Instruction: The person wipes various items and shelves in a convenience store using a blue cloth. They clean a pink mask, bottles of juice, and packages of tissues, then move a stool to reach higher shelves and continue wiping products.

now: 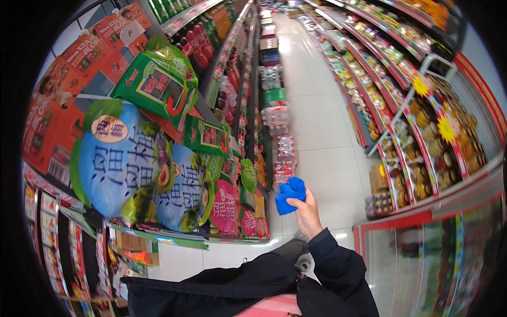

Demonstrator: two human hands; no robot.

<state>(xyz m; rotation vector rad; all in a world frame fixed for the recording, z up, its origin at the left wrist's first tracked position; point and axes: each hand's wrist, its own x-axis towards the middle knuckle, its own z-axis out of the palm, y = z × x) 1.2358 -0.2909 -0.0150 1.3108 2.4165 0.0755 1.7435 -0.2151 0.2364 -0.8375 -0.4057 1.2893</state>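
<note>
A crumpled blue cloth [290,194] is gripped in my right hand [308,214], with the thumb pressed over its lower edge. The hand is held out in front of my body, above the tiled floor. My left hand is out of view; a dark jacket covers that side of my body. To the left of the cloth hang several snack bags: a large blue bag [119,158], a green bag [152,85] and a pink bag [223,206], on an end display.
Shrink-wrapped bottle packs [283,166] line the left side of the aisle floor [317,119]. On the right are shelves of packaged goods [366,79], a sloped rack of jars [429,136] and a red-framed glass-fronted cabinet [396,253]. A cardboard box [130,241] lies at lower left.
</note>
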